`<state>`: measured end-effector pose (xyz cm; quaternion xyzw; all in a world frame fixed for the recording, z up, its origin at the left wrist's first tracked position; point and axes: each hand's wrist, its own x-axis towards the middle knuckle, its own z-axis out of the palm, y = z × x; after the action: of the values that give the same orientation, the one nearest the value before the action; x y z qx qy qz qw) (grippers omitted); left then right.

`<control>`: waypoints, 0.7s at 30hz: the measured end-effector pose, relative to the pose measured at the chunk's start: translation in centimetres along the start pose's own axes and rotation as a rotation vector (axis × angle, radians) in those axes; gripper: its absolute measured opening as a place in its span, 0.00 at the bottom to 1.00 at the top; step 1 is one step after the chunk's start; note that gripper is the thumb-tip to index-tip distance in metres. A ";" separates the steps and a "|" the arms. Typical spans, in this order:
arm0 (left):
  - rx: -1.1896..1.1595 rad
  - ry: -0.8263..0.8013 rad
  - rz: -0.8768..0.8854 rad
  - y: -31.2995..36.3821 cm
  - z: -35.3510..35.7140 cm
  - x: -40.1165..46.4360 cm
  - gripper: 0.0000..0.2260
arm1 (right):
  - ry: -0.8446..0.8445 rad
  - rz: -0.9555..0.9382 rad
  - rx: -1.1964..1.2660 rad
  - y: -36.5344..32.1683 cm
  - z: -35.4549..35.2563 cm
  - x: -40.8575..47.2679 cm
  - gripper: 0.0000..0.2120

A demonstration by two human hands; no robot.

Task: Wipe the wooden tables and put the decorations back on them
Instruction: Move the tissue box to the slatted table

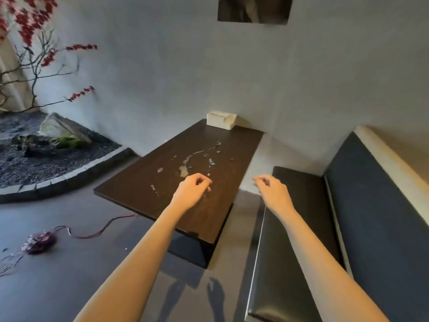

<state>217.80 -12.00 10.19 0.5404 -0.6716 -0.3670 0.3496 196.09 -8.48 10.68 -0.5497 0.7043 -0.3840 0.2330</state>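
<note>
A dark wooden table [139, 182] stands against the grey wall, with pale wet streaks [183, 169] and several small blue beads [211, 163] across its middle. My left hand [192, 191] hovers over the near part of the tabletop, fingers curled loosely, nothing visible in it. My right hand [271, 189] hangs past the table's right edge, above the gap before the bench, fingertips pinched together; whether it holds anything small I cannot tell. A white tissue box [220, 120] sits at the table's far end by the wall.
A dark padded bench [301, 228] runs along the right. A purple pouch [40, 241] with long cords lies on the grey floor at left. Behind it, a curbed gravel bed [34, 163] holds rocks and a red-leaved tree [30, 43].
</note>
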 end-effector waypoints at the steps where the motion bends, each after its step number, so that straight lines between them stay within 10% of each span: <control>1: -0.009 -0.008 0.003 0.2 0.6 1.2 0.07 | 0.008 0.009 0.010 0.6 -0.3 1.1 0.09; 21: -0.324 0.016 -0.182 -4.4 0.2 25.0 0.12 | -0.146 0.021 0.298 -0.4 7.2 28.2 0.08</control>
<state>215.38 -37.16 8.08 0.5385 -0.5495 -0.4961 0.4026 193.70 -37.43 9.35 -0.5282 0.6262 -0.4408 0.3668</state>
